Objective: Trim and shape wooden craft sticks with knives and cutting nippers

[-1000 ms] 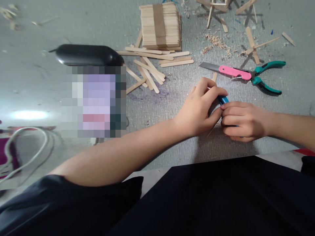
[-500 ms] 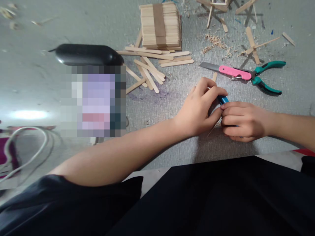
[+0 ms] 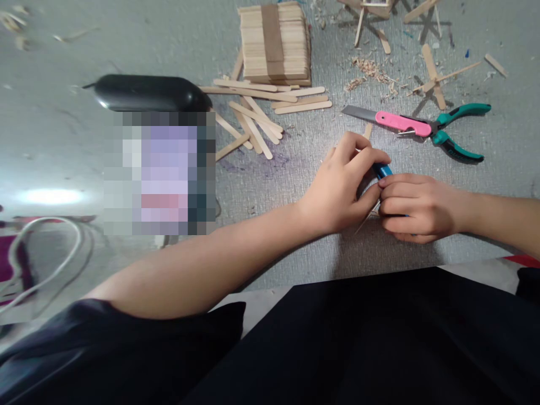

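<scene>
My left hand [image 3: 343, 185] is closed, fingers bent down over wooden craft stick pieces. One craft stick [image 3: 368, 132] pokes out beyond its fingers, and a thin sliver of wood shows below the thumb. Against it, my right hand [image 3: 422, 208] is closed around a slim blue tool [image 3: 383, 170]. Most of that tool is hidden by the fingers, so its kind cannot be told. The two hands touch where the blue end meets the left fingers. Just beyond them lie a pink-handled folding knife [image 3: 403, 122] and green-handled pliers [image 3: 462, 135], the knife's handle against the pliers' jaws.
A banded stack of craft sticks [image 3: 291, 45] stands at the back, with loose sticks [image 3: 257, 121] before it. Wood shavings [image 3: 371, 70] and a stick assembly [image 3: 434, 81] lie back right. A black case [image 3: 147, 93] and a white cable [image 3: 78, 236] are left.
</scene>
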### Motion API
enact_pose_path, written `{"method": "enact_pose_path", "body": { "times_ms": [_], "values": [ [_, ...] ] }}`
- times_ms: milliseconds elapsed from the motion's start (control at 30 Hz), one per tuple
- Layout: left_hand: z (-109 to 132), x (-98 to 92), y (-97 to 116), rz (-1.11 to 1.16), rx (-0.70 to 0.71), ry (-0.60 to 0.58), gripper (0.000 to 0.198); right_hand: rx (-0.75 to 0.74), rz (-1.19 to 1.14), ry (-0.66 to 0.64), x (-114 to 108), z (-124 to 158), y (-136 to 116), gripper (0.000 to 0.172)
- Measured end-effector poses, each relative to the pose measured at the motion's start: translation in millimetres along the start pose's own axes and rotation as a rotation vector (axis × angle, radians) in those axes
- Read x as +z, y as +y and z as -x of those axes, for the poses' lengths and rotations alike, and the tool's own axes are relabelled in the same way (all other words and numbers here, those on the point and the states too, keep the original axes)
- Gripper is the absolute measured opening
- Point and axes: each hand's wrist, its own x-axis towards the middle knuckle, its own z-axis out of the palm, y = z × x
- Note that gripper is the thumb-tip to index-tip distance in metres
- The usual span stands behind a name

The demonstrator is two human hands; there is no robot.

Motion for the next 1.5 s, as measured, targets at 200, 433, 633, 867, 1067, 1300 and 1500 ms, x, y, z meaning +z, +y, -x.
{"method": "enact_pose_path", "body": {
  "times_ms": [200,433,633,867,1067,1300,1500],
  "values": [
    [0.2,0.3,-1.1,-0.005,0.008,0.013,0.031,-0.006,-0.014,-0.009,2.5,1.7,0.4,0.02],
    [0.3,-0.3,-1.4,-0.007,0.006,0.011,0.034,0.004,-0.014,0.0,2.6,2.6,0.5,0.027],
    [0.1,-1.3,-0.6,-0.008,-0.015,-0.01,0.036,0.002,-0.017,0.0,1.3,0.7,0.2,0.027],
    [-0.2,-1.2,-0.5,0.003,-0.023,-0.006,0.036,-0.001,-0.013,0.01,1.9,1.4,0.2,0.025],
    [-0.4,-1.3,0.0,-0.003,-0.033,-0.014,0.036,0.013,-0.025,0.033,4.6,2.2,-0.1,0.027],
    [-0.4,-2.1,0.8,0.001,-0.032,-0.017,0.035,0.005,-0.017,0.008,0.8,0.4,0.6,0.028],
    [-0.5,-1.4,0.1,-0.011,-0.025,-0.021,0.034,0.011,-0.031,-0.001,1.9,1.7,0.9,0.028]
  ]
}}
